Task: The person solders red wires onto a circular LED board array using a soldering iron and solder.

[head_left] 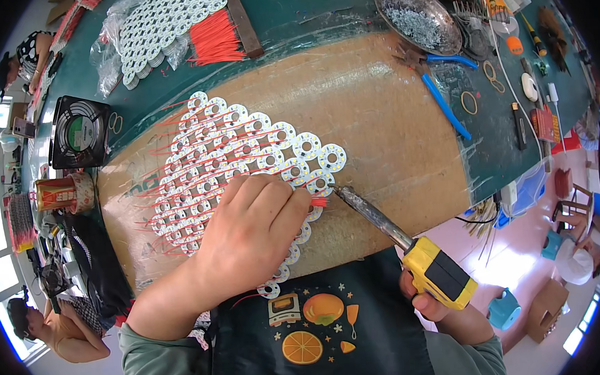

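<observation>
A panel of round white ring-shaped LED boards (pixel 258 123) lies on a brown board, with thin red wires (pixel 175 161) running across it to the left. My left hand (pixel 250 221) is closed over the panel's lower right part, on a small bundle of red wires (pixel 321 202) whose ends stick out beside the fingers. In my right hand (pixel 427 303) is a soldering iron (pixel 439 273) with a yellow and black handle. Its tip is at the edge of a ring near the bundle; whether it touches, I cannot tell. My left fingertips are mostly hidden behind the hand.
The brown board (pixel 391 113) covers the green tabletop's near side. Blue-handled pliers (pixel 446 103) and a metal dish (pixel 419 18) of small pieces lie at the right. A black fan (pixel 80 132) stands left. Beyond are stacked ring panels (pixel 163 27) and red wires. Other people sit farther off.
</observation>
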{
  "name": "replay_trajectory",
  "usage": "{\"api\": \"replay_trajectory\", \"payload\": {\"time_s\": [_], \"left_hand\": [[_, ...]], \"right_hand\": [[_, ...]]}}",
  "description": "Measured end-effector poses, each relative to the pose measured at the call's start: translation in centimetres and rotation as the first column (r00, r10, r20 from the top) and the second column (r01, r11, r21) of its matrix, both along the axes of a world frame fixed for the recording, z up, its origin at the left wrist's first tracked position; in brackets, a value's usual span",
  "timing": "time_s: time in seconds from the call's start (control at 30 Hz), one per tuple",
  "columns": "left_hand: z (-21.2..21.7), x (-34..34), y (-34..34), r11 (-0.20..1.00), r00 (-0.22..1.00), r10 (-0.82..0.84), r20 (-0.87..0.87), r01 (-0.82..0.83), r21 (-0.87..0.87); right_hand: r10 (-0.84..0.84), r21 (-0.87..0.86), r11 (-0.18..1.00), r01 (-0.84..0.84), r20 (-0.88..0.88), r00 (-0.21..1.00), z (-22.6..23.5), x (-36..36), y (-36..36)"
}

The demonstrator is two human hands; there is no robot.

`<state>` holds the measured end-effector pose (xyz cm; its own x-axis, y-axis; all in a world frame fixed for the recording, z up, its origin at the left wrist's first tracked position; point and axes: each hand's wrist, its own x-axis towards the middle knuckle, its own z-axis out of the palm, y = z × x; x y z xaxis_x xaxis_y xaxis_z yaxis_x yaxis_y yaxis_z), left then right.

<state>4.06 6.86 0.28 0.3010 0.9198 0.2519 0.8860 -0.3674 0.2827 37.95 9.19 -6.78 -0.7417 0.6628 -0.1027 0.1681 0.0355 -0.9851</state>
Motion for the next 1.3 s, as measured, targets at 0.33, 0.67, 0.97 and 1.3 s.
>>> {"api": "replay_trajectory", "payload": {"time_s": [0.33,0.67,0.97,1.3], "left_hand": [[-0.1,0.0,-0.1,1.0,1.0,-0.002,-0.003,0.002,-0.008],[-0.1,0.1,-0.2,1.0,1.0,0.003,-0.012,-0.003,-0.021],[0.0,0.1,-0.1,1.0,0.999,0.002,-0.034,-0.003,-0.02],[0.8,-0.4,0.8,0.995,0.993,0.099,0.07,-0.099,-0.005]], "right_hand": [[0.011,0.024,1.0,-0.014,0.093,0.996,0.1,0.0,-0.2],[0.041,-0.012,0.999,-0.04,0.121,0.992,-0.5,0.4,-0.5],[-0.112,-0.141,0.985,0.095,-0.124,0.986,0.5,-0.7,-0.2],[-0.254,-0.301,0.938,0.172,-0.259,0.932,2.0,-2.5,1.2]]}}
